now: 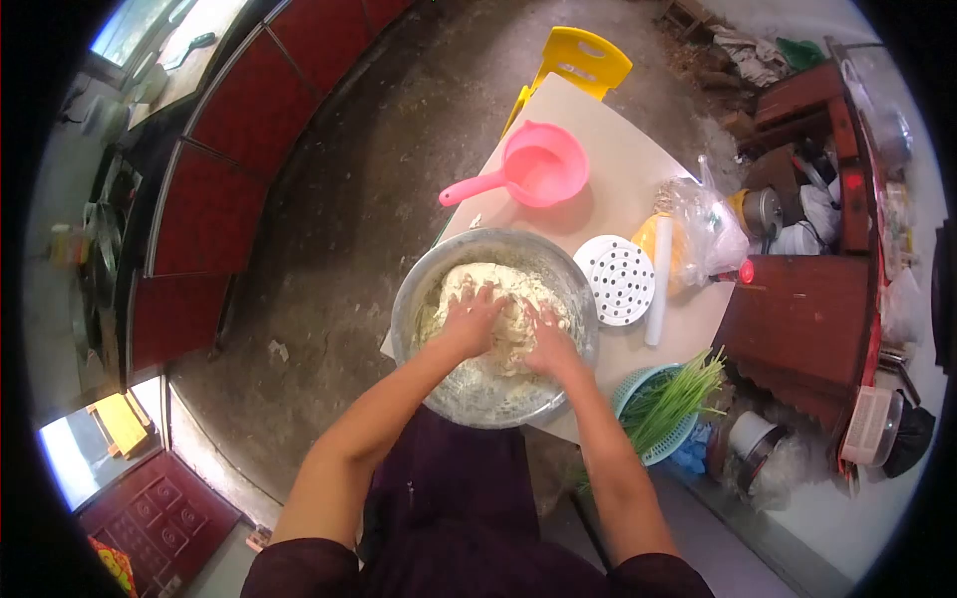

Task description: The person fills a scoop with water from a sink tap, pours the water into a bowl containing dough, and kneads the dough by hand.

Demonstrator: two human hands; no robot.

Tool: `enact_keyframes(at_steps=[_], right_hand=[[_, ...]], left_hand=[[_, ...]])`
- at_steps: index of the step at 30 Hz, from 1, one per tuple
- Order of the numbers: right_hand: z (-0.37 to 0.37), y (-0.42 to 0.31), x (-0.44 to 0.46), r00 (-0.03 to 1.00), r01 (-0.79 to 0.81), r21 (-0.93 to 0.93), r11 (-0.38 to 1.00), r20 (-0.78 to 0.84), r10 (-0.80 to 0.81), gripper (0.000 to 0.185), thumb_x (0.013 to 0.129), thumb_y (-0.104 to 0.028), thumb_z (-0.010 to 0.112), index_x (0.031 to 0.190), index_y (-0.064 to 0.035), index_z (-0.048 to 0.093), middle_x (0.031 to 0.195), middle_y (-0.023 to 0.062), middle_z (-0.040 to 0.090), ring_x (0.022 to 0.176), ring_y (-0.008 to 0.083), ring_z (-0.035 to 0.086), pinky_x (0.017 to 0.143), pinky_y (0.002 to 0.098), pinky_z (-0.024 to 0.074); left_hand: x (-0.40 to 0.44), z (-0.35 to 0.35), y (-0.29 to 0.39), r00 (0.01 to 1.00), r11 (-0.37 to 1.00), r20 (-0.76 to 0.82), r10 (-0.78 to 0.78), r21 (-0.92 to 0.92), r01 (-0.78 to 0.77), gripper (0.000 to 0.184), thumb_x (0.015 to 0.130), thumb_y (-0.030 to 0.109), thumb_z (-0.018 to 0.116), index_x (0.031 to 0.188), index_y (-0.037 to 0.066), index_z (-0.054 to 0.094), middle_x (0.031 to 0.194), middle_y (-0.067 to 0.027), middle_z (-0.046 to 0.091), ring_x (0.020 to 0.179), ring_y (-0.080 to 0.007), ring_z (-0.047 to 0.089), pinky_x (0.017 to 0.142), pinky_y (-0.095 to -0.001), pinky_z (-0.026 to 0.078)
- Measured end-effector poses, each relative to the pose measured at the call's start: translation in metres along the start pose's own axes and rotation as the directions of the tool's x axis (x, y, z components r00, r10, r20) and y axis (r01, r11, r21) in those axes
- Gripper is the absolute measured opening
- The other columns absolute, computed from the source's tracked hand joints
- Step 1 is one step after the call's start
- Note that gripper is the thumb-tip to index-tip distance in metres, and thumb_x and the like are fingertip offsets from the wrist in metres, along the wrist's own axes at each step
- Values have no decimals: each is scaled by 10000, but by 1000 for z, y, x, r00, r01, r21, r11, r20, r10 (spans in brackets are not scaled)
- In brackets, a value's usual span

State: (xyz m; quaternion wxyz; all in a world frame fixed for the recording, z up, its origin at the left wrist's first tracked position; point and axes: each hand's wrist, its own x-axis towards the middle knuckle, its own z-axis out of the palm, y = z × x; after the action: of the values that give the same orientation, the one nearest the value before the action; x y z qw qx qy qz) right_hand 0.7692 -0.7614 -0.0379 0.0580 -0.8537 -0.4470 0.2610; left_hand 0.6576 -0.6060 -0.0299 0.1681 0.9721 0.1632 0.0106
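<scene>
A large round metal basin [411, 329] holds a pale, shaggy mass of dough [488, 274], with loose flour on the basin's walls and bottom. My left hand [472, 321] presses on the left part of the dough, its fingers spread. On the right part lies my right hand [548, 341], fingers also apart and dusted with flour. Some fingertips sink into the dough and are partly hidden. Neither hand grips any tool.
Past the basin on the table [588, 110] is a pink dipper [546, 167]. To the right are a white perforated disc [614, 280], a white roll [659, 282], plastic bags [703, 229] and a basket [638, 384] of green stalks [673, 404]. A yellow chair [586, 62] stands behind.
</scene>
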Motion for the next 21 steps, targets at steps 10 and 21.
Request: enact_keyframes(at_steps=[10, 21], right_hand=[[72, -32, -28, 923, -140, 98, 985, 372, 94, 344, 827, -165, 528, 1123, 10, 530, 1014, 275, 590, 953, 384, 600, 807, 484, 481], [59, 4, -62, 947, -239, 453, 859, 303, 104, 562, 758, -218, 661, 1230, 9, 457, 931, 202, 639, 896, 319, 628, 802, 400, 494]], left_hand=[[-53, 67, 17, 900, 994, 429, -74, -43, 103, 220, 771, 171, 573, 912, 11, 626, 899, -161, 599, 782, -304, 636, 674, -429, 507], [-77, 54, -17, 946, 792, 288, -146, -538, 286, 237, 777, 216, 598, 926, 34, 626, 992, -190, 600, 936, -367, 572, 830, -442, 458]])
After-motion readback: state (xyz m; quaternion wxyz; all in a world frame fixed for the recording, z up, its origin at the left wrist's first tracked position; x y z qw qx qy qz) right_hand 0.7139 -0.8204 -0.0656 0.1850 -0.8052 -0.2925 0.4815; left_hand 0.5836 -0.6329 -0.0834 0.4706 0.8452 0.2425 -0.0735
